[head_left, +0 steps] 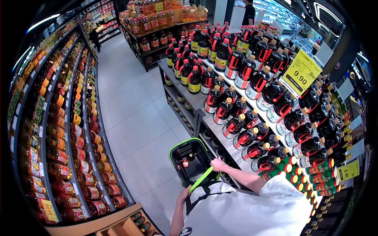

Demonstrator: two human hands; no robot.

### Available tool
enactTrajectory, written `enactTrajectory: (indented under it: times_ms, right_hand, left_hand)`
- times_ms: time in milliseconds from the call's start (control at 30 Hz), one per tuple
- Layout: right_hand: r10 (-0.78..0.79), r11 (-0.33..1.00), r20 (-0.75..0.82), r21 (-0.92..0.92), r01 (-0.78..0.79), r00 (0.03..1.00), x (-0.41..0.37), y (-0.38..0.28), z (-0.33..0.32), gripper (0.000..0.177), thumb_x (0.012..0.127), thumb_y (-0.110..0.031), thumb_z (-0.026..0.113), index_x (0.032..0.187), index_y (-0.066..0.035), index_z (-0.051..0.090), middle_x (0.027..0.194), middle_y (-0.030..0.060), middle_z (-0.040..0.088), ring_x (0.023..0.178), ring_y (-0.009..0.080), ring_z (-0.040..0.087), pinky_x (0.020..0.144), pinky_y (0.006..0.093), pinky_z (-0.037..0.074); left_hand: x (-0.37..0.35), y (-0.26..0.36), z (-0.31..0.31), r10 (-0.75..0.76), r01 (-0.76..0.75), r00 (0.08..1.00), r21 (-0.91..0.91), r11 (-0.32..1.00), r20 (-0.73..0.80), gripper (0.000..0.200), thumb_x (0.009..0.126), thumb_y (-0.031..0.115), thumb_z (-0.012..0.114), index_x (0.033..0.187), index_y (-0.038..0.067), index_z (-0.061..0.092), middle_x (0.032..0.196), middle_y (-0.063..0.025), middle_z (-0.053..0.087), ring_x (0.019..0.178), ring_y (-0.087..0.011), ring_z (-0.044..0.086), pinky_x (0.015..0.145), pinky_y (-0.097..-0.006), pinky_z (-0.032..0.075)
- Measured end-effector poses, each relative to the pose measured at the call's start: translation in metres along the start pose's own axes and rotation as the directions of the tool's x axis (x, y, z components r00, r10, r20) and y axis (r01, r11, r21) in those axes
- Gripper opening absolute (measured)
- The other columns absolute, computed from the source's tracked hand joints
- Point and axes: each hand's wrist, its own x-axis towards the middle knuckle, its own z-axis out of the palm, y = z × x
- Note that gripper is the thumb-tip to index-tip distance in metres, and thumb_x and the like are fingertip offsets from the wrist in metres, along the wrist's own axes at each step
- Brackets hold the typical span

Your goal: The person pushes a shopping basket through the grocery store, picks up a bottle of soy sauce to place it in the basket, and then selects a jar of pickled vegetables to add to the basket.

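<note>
A black shopping basket [173, 151] with a green rim hangs in front of the body, in the lower middle of the view. Its green handle [201, 179] runs slanting between my two hands. My right hand [216, 164] is closed around the upper right end of the handle. At the lower left end, my left hand [185, 194] is closed on the handle too, its fingers partly hidden. Inside the basket lie a small item with a red and white label [185, 162] and a small dark item [191, 157].
Dark bottles [234, 126] with red handles crowd a display table [212, 122] on the right, beside a yellow price sign [301, 74]. Shelves of bottles [59, 155] line the left. A tiled aisle [132, 114] runs between. A person [249, 13] stands at the back.
</note>
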Motion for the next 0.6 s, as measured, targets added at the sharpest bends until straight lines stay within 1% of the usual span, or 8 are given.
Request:
enactTrajectory:
  times_ms: [100,233,333,367,433,467,567,600]
  right_hand:
    - [0.046,0.999,-0.018,-0.011,-0.046,0.999,0.012,-0.005,-0.004,0.030,0.063,-0.013,0.068,0.093,-0.014,0.068,0.087,0.0122,0.065,0.093,0.0276,0.060,0.090,0.0443,0.036]
    - [0.043,0.998,0.010,-0.053,-0.042,0.999,0.026,-0.010,-0.014,0.029,0.063,-0.019,0.068,0.091,-0.014,0.068,0.088,0.0121,0.065,0.090,0.0278,0.060,0.090,0.0470,0.035]
    - [0.044,0.996,-0.085,-0.070,-0.050,0.995,0.037,-0.013,-0.026,0.024,0.062,-0.018,0.068,0.086,-0.014,0.069,0.082,0.0101,0.064,0.091,0.0272,0.058,0.085,0.0449,0.036]
    - [0.052,0.992,-0.055,-0.108,-0.058,0.997,0.040,-0.018,-0.037,0.025,0.065,-0.017,0.068,0.090,-0.016,0.069,0.087,0.0091,0.065,0.091,0.0250,0.060,0.085,0.0405,0.035]
    - [0.033,0.993,-0.110,-0.108,-0.045,0.993,0.048,-0.019,-0.045,0.025,0.065,-0.018,0.067,0.089,-0.015,0.069,0.086,0.0100,0.065,0.090,0.0253,0.060,0.084,0.0399,0.036]
    - [0.038,0.995,-0.139,-0.087,-0.050,0.990,0.051,-0.018,-0.048,0.024,0.064,-0.017,0.067,0.088,-0.014,0.069,0.085,0.0106,0.064,0.092,0.0255,0.058,0.084,0.0397,0.036]
    - [0.042,0.994,-0.197,-0.094,-0.061,0.979,0.061,-0.015,-0.057,0.025,0.062,-0.017,0.068,0.087,-0.013,0.070,0.084,0.0112,0.063,0.095,0.0260,0.055,0.086,0.0394,0.036]
    - [0.027,0.993,-0.217,-0.107,-0.051,0.976,0.065,-0.011,-0.057,0.026,0.062,-0.018,0.069,0.086,-0.013,0.070,0.083,0.0107,0.063,0.094,0.0261,0.054,0.087,0.0394,0.036]
  left_hand:
    - [0.015,0.000,-0.015,0.065,-0.062,0.996,-0.043,0.997,0.066,0.056,0.087,0.052,0.042,0.051,0.009,0.046,0.050,0.0010,0.042,0.049,-0.0129,0.036,0.052,-0.0293,0.028]
    - [0.019,0.012,-0.030,0.067,-0.057,0.991,-0.093,0.994,0.114,0.054,0.087,0.052,0.042,0.056,0.008,0.051,0.053,0.0015,0.045,0.053,-0.0122,0.039,0.054,-0.0274,0.029]
    - [0.017,0.027,-0.028,0.000,0.009,0.999,-0.218,0.976,0.042,0.054,0.087,0.053,0.043,0.059,0.008,0.055,0.055,0.0005,0.049,0.055,-0.0128,0.042,0.056,-0.0265,0.031]
    - [0.023,0.027,-0.035,-0.001,0.010,0.999,-0.218,0.976,0.041,0.054,0.087,0.053,0.043,0.059,0.008,0.055,0.055,0.0005,0.049,0.055,-0.0128,0.042,0.056,-0.0265,0.031]
    - [0.028,0.039,-0.051,0.115,-0.104,0.986,-0.089,0.991,0.124,0.056,0.086,0.054,0.043,0.061,0.006,0.057,0.057,-0.0007,0.051,0.057,-0.0143,0.046,0.060,-0.0267,0.035]
    - [0.028,0.043,-0.054,0.175,-0.174,0.983,-0.023,0.984,0.061,0.058,0.086,0.054,0.043,0.061,0.004,0.057,0.057,-0.0016,0.052,0.058,-0.0149,0.049,0.060,-0.0278,0.037]
    - [0.038,0.058,-0.063,0.222,-0.221,0.975,0.066,0.973,-0.002,0.059,0.086,0.055,0.043,0.061,0.004,0.056,0.057,-0.0018,0.052,0.058,-0.0148,0.049,0.058,-0.0284,0.037]
    - [0.036,0.065,-0.062,0.264,-0.264,0.964,0.010,0.964,-0.006,0.057,0.085,0.055,0.045,0.060,0.005,0.055,0.056,-0.0014,0.051,0.056,-0.0131,0.048,0.055,-0.0278,0.036]
